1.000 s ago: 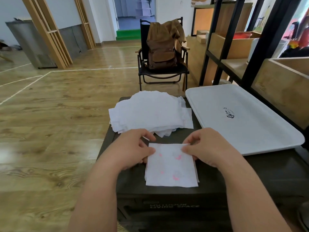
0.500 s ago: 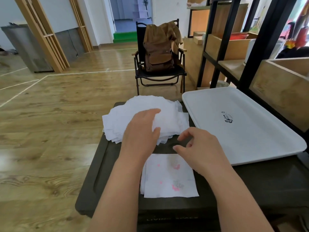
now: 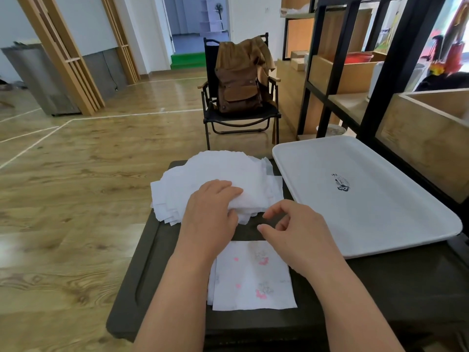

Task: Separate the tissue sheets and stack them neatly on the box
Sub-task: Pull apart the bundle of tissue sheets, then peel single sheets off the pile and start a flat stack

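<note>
Left hand lies on the loose pile of white tissue sheets at the far end of the dark box, fingers curling over the pile's near edge. Right hand hovers beside it, holding nothing, thumb and forefinger apart, above the neat stack of pink-printed tissues.

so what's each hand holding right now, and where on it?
Left hand grips the near edge of the loose tissue pile, thumb seemingly tucked under. Right hand holds nothing, fingers loosely curled above the box.
</note>
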Demonstrator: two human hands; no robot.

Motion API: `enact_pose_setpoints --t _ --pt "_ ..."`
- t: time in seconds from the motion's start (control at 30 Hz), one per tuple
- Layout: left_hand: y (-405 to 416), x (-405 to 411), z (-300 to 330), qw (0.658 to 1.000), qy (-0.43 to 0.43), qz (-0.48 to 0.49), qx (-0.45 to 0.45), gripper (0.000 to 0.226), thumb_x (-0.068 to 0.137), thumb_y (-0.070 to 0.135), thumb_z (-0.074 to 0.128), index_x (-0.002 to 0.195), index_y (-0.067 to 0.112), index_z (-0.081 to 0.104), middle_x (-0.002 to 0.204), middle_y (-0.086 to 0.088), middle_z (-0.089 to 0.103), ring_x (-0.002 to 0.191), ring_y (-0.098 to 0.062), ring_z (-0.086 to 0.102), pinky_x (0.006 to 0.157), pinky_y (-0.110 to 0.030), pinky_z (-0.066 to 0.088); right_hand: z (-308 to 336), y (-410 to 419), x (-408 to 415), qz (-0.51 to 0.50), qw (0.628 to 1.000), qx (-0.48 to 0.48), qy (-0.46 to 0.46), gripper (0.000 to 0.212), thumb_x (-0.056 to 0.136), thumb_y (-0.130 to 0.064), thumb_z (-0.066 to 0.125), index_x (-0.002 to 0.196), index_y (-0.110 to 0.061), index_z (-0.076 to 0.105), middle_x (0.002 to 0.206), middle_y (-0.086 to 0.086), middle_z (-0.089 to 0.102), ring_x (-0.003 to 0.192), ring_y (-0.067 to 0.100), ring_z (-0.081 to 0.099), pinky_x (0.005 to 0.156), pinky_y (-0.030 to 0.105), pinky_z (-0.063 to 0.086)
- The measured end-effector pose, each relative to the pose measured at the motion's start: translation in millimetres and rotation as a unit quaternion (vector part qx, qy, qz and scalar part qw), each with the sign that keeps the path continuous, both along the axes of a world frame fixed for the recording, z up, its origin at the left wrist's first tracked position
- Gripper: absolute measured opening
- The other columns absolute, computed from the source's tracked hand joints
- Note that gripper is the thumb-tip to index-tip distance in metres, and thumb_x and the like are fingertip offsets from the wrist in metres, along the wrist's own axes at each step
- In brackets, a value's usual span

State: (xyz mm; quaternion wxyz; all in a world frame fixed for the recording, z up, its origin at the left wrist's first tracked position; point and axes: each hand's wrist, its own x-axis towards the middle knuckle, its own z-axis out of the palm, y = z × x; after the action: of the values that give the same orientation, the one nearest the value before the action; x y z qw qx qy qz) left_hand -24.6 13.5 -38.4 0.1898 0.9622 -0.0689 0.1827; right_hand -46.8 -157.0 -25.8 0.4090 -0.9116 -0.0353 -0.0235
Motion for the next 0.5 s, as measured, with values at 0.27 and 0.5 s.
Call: enact_pose_setpoints --t 0.27,0.5 --pt "-0.4 -1.6 0.1 0.998 -0.066 0.019 -0.015 0.016 0.093 0.022 0.066 0.103 0.02 0.078 0.107 0.006 0.073 0.107 -0.014 0.059 0.089 -0.017 0.029 -1.8 1.0 0.4 0.001 1.0 -0.007 -0.001 0.016 0.084 -0.036 0.071 0.087 -0.04 0.055 0.064 -0.012 0.056 0.074 -0.025 0.047 0.051 0.007 0.031" --pt "-4.9 -7.7 10.6 0.983 -0.086 0.048 -0.153 0.015 0.098 0.026 0.057 0.093 0.025 0.071 0.087 0.017 0.068 0.084 -0.002 0.057 0.071 -0.009 0.037 -2.7 2.7 2.3 -0.017 1.0 0.007 -0.016 0.016 0.085 -0.038 0.069 0.085 -0.042 0.053 0.067 -0.015 0.058 0.069 -0.009 0.056 0.05 0.006 0.032"
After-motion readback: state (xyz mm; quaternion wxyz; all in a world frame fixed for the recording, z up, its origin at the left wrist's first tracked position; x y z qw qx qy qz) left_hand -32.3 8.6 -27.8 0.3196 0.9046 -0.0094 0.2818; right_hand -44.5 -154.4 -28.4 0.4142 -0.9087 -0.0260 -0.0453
